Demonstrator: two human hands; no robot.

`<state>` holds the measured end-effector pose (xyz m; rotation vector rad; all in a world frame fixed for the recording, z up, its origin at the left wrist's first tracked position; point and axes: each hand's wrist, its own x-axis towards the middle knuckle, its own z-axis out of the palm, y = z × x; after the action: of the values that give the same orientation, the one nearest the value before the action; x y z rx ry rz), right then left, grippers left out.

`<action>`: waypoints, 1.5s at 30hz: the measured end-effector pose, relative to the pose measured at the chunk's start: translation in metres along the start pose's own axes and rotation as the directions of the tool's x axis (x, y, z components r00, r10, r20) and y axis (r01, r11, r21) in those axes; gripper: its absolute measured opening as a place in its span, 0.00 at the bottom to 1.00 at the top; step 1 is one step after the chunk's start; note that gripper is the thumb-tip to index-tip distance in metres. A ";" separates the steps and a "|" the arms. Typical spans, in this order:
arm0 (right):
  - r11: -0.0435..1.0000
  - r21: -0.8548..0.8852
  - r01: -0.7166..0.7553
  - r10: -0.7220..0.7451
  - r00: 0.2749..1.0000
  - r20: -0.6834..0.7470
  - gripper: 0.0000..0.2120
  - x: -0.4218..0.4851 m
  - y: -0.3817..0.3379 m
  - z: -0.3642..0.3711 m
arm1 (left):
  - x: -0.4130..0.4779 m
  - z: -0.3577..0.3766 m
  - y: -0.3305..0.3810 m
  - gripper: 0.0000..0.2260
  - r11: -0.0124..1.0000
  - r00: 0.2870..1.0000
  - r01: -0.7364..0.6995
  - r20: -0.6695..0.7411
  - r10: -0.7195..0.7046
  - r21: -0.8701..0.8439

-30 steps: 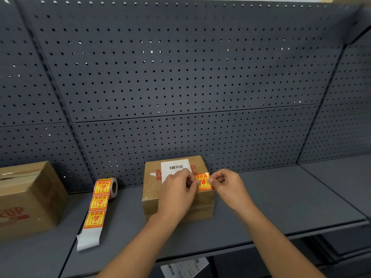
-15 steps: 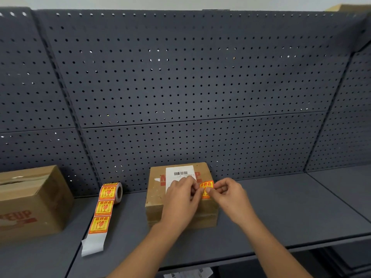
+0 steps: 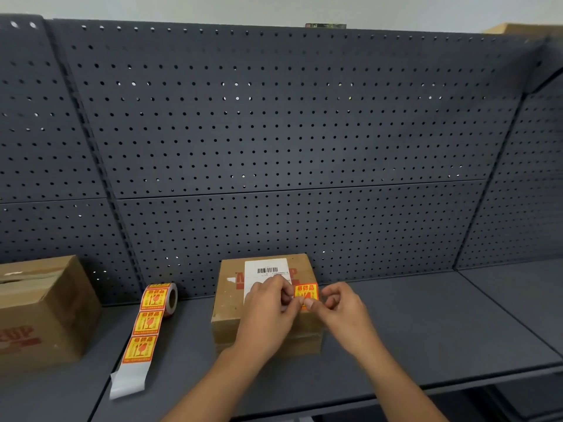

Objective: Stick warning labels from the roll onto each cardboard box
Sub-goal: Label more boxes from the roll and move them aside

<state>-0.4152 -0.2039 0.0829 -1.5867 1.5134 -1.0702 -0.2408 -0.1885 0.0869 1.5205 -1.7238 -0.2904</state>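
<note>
**Warning label poised over the right front corner of the middle box**

Head view, looking forward and down at a dark grey shelf (image 3: 426,330) backed by a perforated panel (image 3: 274,132).

Low in the centre of the frame stands a small cardboard box (image 3: 228,303) with a white barcode sticker (image 3: 266,271) on its top. Both hands meet over the box's right front corner. The left hand (image 3: 268,312) and the right hand (image 3: 341,309) have their fingers curled. Each pinches the lower edge of one orange and yellow warning label (image 3: 306,292), and their fingertips nearly touch each other.

The label sits at the right edge of the box top, just right of the barcode sticker. Whether it is already stuck down cannot be told.

Compared with half a second ago, more of the label's printed face shows, because the fingers have slid off its middle to its lower edge. Its place on the box has barely moved. This suggests the label is being laid down or smoothed, so this box is probably close to done.

To the left of the box stands the label roll (image 3: 166,295). A strip of three more labels (image 3: 146,324) trails from it toward the lower left.

At the far left edge sits a second, larger cardboard box (image 3: 39,309). No warning label shows on its visible faces, so it likely comes next.
</note>
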 end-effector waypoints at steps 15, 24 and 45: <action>0.995 -0.101 0.027 -0.029 0.999 -0.015 0.07 0.003 -0.004 0.006 | 0.002 -0.002 0.014 0.08 0.995 0.999 0.051 0.012 -0.052 0.089; 0.994 -0.096 0.053 -0.055 0.998 -0.019 0.09 -0.001 0.001 0.013 | 0.004 0.002 0.016 0.09 0.988 0.992 0.124 0.007 -0.125 0.096; 0.962 -0.271 0.044 -0.026 0.997 0.072 0.17 0.021 -0.001 0.015 | 0.020 0.006 0.024 0.07 0.970 0.979 0.197 0.022 -0.202 0.145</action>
<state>-0.4019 -0.2253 0.0798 -1.8227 1.6467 -0.8444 -0.2612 -0.2028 0.1066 1.8080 -1.6509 -0.3053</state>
